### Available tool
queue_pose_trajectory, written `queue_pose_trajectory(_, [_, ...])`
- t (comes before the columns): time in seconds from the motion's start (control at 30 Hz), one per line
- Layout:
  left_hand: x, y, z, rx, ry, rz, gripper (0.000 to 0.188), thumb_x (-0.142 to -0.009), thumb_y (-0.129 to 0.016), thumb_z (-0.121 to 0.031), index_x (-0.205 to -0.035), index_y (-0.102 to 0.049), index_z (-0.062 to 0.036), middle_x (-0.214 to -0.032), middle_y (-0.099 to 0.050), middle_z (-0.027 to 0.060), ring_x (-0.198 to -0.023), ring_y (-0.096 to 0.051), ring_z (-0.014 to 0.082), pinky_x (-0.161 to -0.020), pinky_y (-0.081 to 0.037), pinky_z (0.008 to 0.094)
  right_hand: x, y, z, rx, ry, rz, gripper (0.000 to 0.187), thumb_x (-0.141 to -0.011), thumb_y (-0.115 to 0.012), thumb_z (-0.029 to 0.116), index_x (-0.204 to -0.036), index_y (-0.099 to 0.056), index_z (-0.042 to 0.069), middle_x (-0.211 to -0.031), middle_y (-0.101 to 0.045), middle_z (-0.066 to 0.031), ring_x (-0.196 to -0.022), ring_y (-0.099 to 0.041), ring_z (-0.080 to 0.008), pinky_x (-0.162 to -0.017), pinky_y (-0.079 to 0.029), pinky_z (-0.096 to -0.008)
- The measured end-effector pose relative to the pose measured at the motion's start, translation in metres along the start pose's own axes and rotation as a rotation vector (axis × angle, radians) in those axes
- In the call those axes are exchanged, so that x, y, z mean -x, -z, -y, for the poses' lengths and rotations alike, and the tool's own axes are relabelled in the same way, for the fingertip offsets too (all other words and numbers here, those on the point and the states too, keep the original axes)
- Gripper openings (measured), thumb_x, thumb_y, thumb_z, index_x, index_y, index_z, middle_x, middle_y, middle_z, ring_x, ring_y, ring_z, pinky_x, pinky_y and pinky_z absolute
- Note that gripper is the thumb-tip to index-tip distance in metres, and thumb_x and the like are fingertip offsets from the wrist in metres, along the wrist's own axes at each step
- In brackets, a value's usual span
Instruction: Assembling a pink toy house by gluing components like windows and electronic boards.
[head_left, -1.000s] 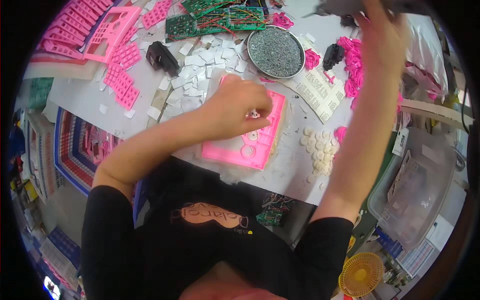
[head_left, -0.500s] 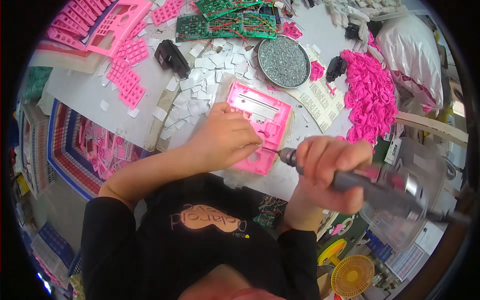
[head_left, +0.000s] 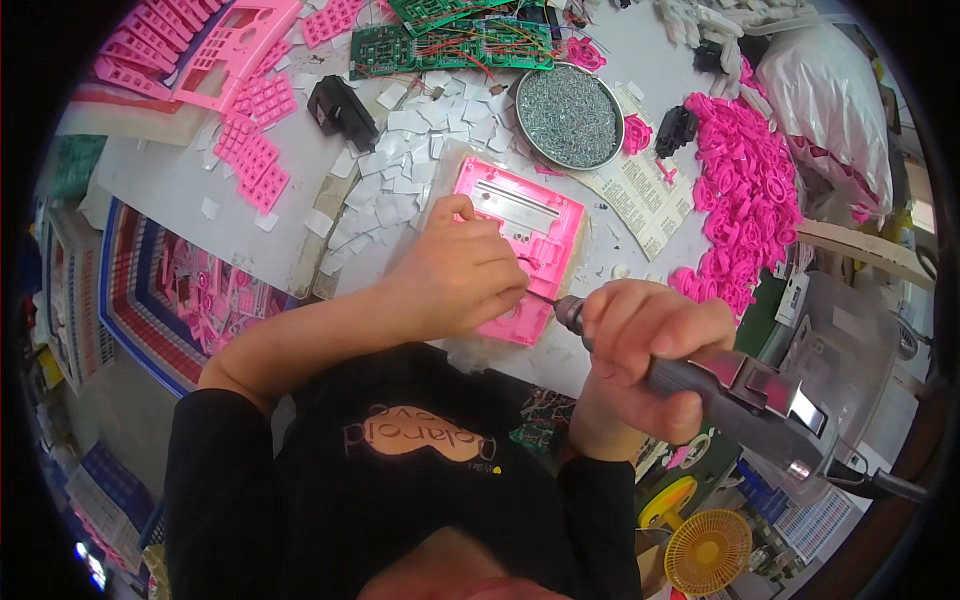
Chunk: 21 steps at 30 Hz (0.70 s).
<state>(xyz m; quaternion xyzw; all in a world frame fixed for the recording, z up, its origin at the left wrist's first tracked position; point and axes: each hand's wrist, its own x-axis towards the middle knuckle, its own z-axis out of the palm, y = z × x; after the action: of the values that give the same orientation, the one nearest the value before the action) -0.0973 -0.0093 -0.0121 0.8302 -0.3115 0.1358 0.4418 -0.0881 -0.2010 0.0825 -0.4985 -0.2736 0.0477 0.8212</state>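
Note:
A pink plastic casing (head_left: 566,228) lies on the table in front of me, with a slotted metal strip (head_left: 515,207) set in its far part. My left hand (head_left: 462,268) rests over the casing's left side. Its thumb and forefinger are pinched together at the tip of the driver bit; whatever they hold is too small to make out. My right hand (head_left: 655,345) is wrapped round a grey corded electric screwdriver (head_left: 765,400). The thin bit points left and down over the casing, meeting my left fingertips.
Beyond the casing stands a round metal dish of screws (head_left: 570,118). White paper pieces (head_left: 400,180) lie to its left, pink plastic rings (head_left: 740,200) to the right. Green circuit boards (head_left: 450,50) with wires sit at the back. A black part (head_left: 342,115) stands left.
The screwdriver's body has turned and its rear end has dropped slightly, the right hand turning with it. My left hand has shifted a little to the right, still pinched at the bit tip.

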Motion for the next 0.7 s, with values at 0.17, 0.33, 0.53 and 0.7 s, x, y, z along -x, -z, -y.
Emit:
queue_pose_trajectory(0.17, [0.002,-0.003,0.002,-0.043,-0.045,-0.014,0.022,-0.069,-0.083,-0.014,-0.085,-0.069,-0.0141,-0.078,-0.060,-0.0022,-0.074,-0.057,0.0177,-0.087,-0.035,0.0418,0.003,0.001,-0.005,0.015,-0.034,0.017,0.039,-0.090,-0.073,0.036,-0.105,-0.053,0.006,-0.071,-0.056,-0.0057,-0.063,-0.053,-0.0187,-0.064,-0.044,-0.0364])
queue_pose_trajectory(0.33, [0.000,0.001,-0.006,-0.175,0.099,0.085,0.028,-0.071,-0.082,-0.024,-0.093,-0.068,-0.0134,-0.099,-0.064,0.0007,-0.096,-0.059,0.0196,-0.097,-0.034,0.0440,0.014,0.004,-0.016,0.059,-0.040,-0.056,0.038,-0.091,-0.074,0.032,-0.105,-0.052,0.005,-0.073,-0.056,-0.0063,-0.065,-0.053,-0.0184,-0.066,-0.046,-0.0359])
queue_pose_trajectory(0.53, [0.008,-0.001,0.019,-0.119,-0.167,0.289,0.036,-0.070,-0.080,-0.032,-0.098,-0.067,-0.0128,-0.108,-0.063,-0.0008,-0.107,-0.057,0.0191,-0.103,-0.032,0.0509,0.026,0.018,-0.042,0.055,-0.067,-0.103,0.035,-0.092,-0.072,0.029,-0.104,-0.051,0.003,-0.074,-0.056,-0.0062,-0.067,-0.054,-0.0174,-0.069,-0.048,-0.0351])
queue_pose_trajectory(0.7, [0.006,-0.004,0.017,-0.271,-0.236,0.385,0.023,-0.071,-0.076,-0.031,-0.088,-0.070,-0.0171,-0.098,-0.060,-0.0037,-0.105,-0.055,0.0202,-0.101,-0.036,0.0530,0.027,0.019,-0.054,0.121,-0.040,-0.034,0.024,-0.088,-0.070,0.010,-0.099,-0.051,0.002,-0.074,-0.057,-0.0076,-0.067,-0.055,-0.0182,-0.069,-0.049,-0.0329])
